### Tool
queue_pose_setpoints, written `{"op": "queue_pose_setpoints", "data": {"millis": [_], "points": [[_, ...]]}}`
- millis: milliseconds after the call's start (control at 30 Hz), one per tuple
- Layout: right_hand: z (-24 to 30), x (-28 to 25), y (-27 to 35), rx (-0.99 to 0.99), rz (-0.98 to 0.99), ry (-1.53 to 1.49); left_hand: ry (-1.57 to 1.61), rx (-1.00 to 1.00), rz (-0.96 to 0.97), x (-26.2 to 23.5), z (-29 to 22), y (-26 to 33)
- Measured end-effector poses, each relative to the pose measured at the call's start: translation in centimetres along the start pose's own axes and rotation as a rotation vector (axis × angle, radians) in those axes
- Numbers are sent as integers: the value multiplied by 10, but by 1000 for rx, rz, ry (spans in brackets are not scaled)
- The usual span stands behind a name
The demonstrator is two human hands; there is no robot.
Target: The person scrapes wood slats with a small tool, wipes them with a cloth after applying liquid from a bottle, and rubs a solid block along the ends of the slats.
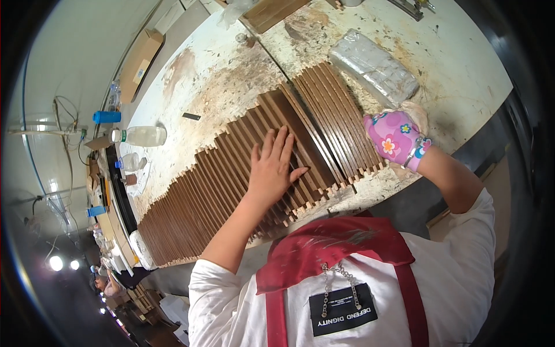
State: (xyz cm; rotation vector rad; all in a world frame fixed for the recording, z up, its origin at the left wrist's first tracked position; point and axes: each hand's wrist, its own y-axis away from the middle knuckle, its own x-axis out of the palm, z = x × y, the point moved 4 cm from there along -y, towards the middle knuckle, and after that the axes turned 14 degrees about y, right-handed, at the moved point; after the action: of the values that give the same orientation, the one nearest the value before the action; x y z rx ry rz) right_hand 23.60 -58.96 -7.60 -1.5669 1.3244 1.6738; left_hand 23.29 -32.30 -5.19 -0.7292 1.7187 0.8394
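Observation:
My left hand point(272, 165), bare, lies flat with fingers spread on a row of brown wooden slats point(231, 162). The slats lie side by side, with short pale dowel-like pegs point(321, 195) at their near ends. My right hand point(396, 139) wears a pink flowered glove and is at the right end of a second group of slats point(329, 110). Its fingers are curled and partly hidden, closed around a crumpled pale rag point(416, 115) that shows beside the glove.
A plastic-wrapped block point(374, 66) lies beyond my right hand. On the stained worktable point(214, 87) are a small black piece point(191, 116) and, farther off, a wooden board point(274, 13). Clear bottles point(144, 136) and a cardboard box point(141, 63) stand along the left edge.

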Motion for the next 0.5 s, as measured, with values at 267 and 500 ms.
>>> {"op": "queue_pose_setpoints", "data": {"millis": [267,500], "points": [[0,-16,2,-21,-70,29,69,220,-19,0,-21,-41],[1,-13,11,44,-130,-69,118,328,7,-32,-45,-87]]}}
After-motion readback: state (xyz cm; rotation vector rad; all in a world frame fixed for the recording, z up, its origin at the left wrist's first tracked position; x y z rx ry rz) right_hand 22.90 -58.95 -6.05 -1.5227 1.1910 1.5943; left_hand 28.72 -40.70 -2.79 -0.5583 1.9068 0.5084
